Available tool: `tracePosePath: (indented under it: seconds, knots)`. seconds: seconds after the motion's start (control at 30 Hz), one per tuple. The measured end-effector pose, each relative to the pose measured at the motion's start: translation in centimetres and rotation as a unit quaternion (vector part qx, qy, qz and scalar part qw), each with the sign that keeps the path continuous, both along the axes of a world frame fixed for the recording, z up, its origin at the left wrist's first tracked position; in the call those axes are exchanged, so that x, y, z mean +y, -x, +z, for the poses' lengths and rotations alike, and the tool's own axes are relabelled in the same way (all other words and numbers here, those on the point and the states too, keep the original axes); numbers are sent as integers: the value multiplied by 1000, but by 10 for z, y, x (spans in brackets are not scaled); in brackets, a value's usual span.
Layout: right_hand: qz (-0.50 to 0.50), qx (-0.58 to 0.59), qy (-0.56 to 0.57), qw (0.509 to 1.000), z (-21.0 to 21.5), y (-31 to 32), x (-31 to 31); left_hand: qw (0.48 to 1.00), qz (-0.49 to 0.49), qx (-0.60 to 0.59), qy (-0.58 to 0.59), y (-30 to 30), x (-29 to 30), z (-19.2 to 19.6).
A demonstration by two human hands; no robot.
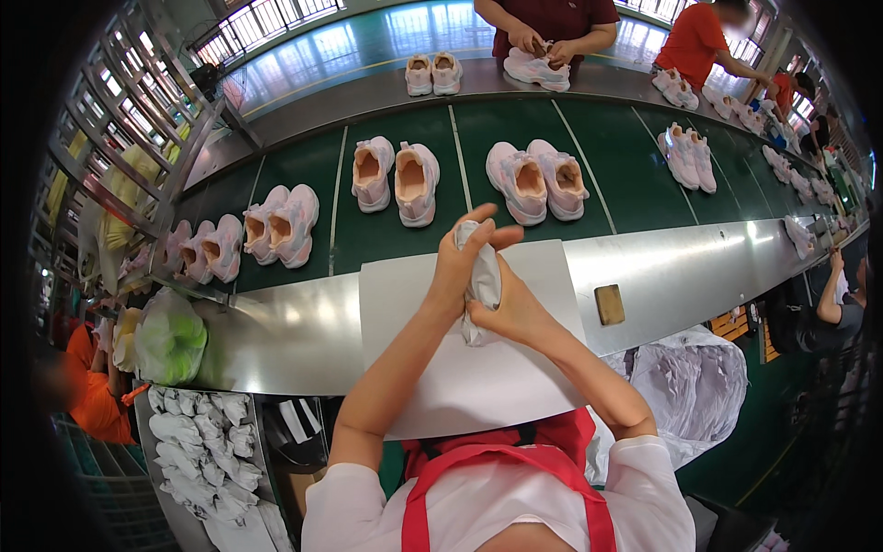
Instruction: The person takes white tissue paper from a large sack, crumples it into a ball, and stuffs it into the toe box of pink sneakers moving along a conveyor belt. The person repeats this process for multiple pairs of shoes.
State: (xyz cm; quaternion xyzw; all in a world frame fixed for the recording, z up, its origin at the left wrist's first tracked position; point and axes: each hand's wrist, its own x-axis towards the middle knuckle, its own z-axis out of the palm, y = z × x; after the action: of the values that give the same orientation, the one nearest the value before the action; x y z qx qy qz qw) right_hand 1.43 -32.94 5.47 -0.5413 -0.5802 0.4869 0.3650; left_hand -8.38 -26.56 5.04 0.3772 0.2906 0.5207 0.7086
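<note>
A crumpled wad of white paper point(485, 281) is squeezed between my two hands, over a stack of flat white paper sheets point(432, 368). My left hand point(456, 262) presses on it from the left and top, with some fingertips sticking out past the wad. From the right, my right hand point(511, 308) closes around its lower part. Just beyond my hands, pairs of pale pink sneakers stand on the green conveyor belt; the closest are a right pair point(529, 179) and a left pair point(414, 182).
A metal ledge point(276, 322) runs along the belt, with a brown block point(609, 304) on it. Wrapped paper wads point(207, 451) fill a tray at lower left. A green-white plastic bag point(175, 340) sits by a rack. A plastic bag point(694, 396) is at right. Co-workers handle shoes across the belt.
</note>
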Motion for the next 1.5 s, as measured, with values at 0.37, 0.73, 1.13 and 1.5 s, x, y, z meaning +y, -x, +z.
tracePosePath:
  seconds: [0.37, 0.73, 1.13, 1.5]
  knots:
    - [-126, -241, -173, 947, -28, -28, 7, 998, -19, -52, -7, -36, 50, -18]
    - [-107, -584, -80, 801, -10, -138, 128, 793, -48, 513, -325, -103, 214, -101]
    - [120, -500, 156, 843, -13, -108, 204, 778, -100, 496, -371, -79, 227, -103]
    - [28, -536, -125, 835, -48, -123, 197, 799, -108, 486, -339, -86, 226, -112]
